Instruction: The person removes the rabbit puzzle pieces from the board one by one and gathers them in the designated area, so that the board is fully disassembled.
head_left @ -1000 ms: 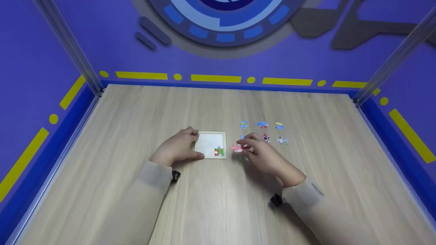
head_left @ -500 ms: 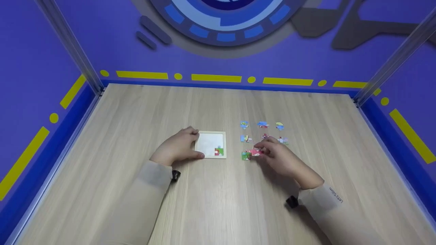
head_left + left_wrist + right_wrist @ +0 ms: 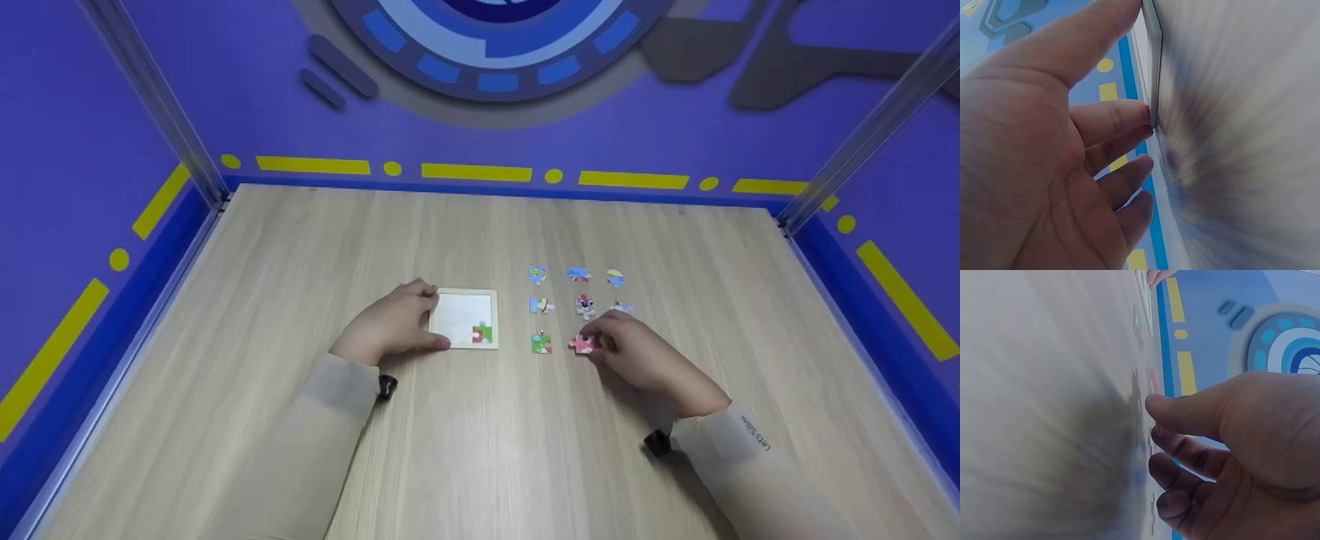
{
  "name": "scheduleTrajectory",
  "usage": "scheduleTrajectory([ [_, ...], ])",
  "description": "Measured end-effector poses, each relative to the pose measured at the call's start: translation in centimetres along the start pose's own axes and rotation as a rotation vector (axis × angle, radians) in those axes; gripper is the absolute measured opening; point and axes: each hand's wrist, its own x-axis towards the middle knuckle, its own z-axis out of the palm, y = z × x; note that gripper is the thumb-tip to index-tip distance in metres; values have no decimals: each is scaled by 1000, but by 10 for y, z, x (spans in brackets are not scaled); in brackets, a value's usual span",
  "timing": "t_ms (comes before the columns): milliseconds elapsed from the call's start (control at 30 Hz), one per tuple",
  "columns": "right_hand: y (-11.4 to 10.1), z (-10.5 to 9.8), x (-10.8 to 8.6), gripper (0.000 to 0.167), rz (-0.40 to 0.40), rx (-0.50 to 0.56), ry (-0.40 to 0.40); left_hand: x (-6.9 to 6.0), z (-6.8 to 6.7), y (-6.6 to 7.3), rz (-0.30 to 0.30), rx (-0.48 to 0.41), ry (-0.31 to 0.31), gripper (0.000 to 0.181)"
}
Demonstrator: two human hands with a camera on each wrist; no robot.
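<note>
My left hand (image 3: pixel 394 322) grips the left side of a small square puzzle frame (image 3: pixel 495 319), thumb at its near corner and fingers at the far one. In the left wrist view, the thumb and index finger of that hand (image 3: pixel 1072 146) touch the frame's edge. One green and red puzzle piece (image 3: pixel 482 334) sits in the frame's near right corner. My right hand (image 3: pixel 637 356) pinches a pink puzzle piece (image 3: pixel 581 344) low over the table, its right part hidden by the fingers. The right wrist view shows that hand (image 3: pixel 1230 455) with thumb and index finger close together.
A green puzzle piece (image 3: pixel 541 343) lies left of the pink one. Beyond are a blue and yellow piece (image 3: pixel 540 305), a dog-face piece (image 3: pixel 585 306) and a partly covered piece (image 3: pixel 622 307). Several pieces form a back row. Blue walls edge the wooden table (image 3: pixel 435 450).
My right hand has carried the pink piece right and slightly nearer, away from the frame and past the green piece. The dog-face piece has come into sight. My left hand stays put.
</note>
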Motion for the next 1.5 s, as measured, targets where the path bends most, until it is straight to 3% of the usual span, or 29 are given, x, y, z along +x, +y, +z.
scheduleTrajectory([
  [433,2,-1,1,25,48,-17,-17,-1,0,0,2,-11,6,90],
  [1033,2,-4,-1,25,25,-7,-2,-1,-1,0,10,-2,4,89],
  [1500,-31,-6,7,34,32,95,4,-1,-1,1,1,0,0,91],
])
